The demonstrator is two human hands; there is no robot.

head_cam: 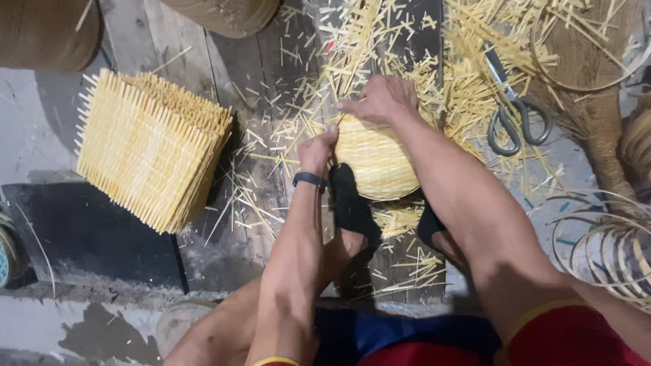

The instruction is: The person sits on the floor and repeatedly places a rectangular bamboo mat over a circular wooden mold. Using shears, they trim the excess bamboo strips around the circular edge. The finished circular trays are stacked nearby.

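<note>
Both my hands on a small woven basket at frame centre.

At left I see a stack of woven mats (152, 149). My left hand (317, 150) pinches the woven basket (376, 163) at its left rim, fingers closed; my right hand (380, 98) lies over its top edge, fingers curled loosely on it. Cut strips (380, 47) litter the planks; scissors (512, 108) lie upper right.
</note>
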